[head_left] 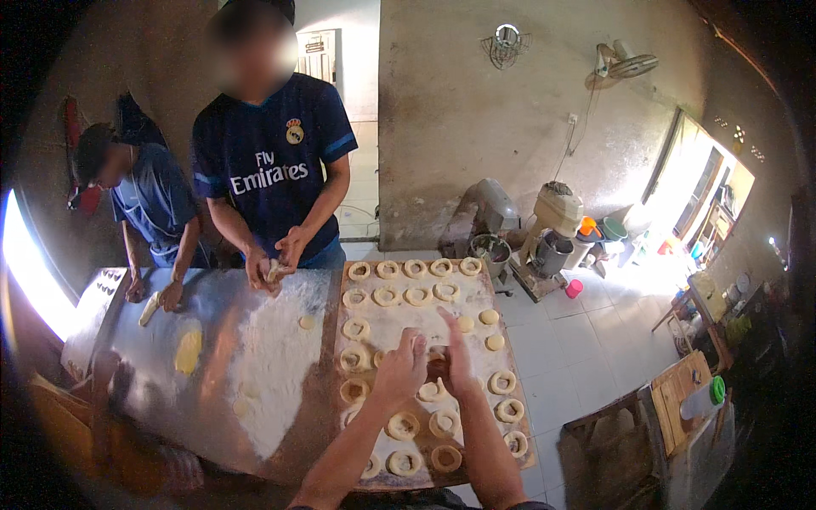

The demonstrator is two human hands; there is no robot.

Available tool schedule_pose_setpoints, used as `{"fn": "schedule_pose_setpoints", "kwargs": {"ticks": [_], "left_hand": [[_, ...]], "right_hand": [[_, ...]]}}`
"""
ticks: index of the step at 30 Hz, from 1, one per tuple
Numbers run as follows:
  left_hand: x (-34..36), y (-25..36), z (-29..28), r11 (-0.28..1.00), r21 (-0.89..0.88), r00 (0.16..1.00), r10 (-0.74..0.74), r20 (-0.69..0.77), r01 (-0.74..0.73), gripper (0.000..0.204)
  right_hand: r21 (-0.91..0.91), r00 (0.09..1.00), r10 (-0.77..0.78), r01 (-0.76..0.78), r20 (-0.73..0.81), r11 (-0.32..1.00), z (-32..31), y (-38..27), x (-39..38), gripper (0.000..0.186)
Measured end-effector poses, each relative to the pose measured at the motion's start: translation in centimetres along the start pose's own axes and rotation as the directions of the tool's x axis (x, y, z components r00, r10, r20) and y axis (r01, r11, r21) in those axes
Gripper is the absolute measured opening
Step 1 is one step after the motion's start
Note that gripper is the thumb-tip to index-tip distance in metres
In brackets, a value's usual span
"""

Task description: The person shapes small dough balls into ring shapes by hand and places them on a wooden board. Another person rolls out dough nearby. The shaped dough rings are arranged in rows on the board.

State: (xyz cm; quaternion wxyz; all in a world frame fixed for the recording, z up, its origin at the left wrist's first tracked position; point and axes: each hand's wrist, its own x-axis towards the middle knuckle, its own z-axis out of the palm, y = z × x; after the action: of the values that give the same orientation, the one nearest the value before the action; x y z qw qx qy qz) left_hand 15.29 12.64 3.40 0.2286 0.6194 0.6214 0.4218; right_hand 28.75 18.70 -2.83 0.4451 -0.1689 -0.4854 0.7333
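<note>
Both my hands are over a floured wooden board [399, 327] that carries rows of dough rings [388, 295]. My left hand [403, 367] has its fingers curled in; whether it holds anything is hidden. Close beside it, my right hand [460, 365] is upright with its fingers stretched out. A shadowed patch lies between the two palms, too dark to make out. Just beyond my right hand are small flattened dough balls [489, 317]. More dough rings [403, 463] lie between and beside my forearms.
A metal table [217, 340], partly floured, adjoins the board on the left. Across it one person [272, 170] handles dough; farther left, another [157, 204] works a dough strip [150, 308]. Mixers [557, 217] stand by the back wall. A wooden panel [680, 399] is at right.
</note>
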Motion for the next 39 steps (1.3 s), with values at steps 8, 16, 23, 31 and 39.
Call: {"fn": "schedule_pose_setpoints", "kwargs": {"ticks": [8,16,23,31,39], "left_hand": [[7.5,-4.0,5.5,0.854,0.426,0.942,-0.336,0.016,0.298,0.058],[5.7,-8.2,4.2,0.764,0.643,0.921,-0.279,0.273,0.041,0.071],[2.8,-12.0,1.5,0.880,0.468,0.957,-0.195,0.213,0.075,0.076],[-12.6,-21.5,-16.2,0.860,0.029,0.825,-0.478,-0.300,0.509,0.041],[-17.7,-26.7,-24.6,0.672,-0.099,0.641,-0.733,-0.228,0.734,0.033]], "right_hand": [[-0.744,0.811,-0.038,-0.515,-0.584,0.426,-5.3,2.5,5.1,0.094],[-0.825,0.804,0.189,-0.555,-0.564,-0.106,-3.5,2.0,3.1,0.102],[-0.896,0.917,0.050,-0.374,-0.396,-0.239,1.7,3.7,2.7,0.083],[-0.945,0.875,0.396,0.176,0.279,0.277,19.9,16.7,7.7,0.041],[-0.962,0.813,0.514,0.225,0.273,0.155,29.7,25.5,11.8,0.041]]}}
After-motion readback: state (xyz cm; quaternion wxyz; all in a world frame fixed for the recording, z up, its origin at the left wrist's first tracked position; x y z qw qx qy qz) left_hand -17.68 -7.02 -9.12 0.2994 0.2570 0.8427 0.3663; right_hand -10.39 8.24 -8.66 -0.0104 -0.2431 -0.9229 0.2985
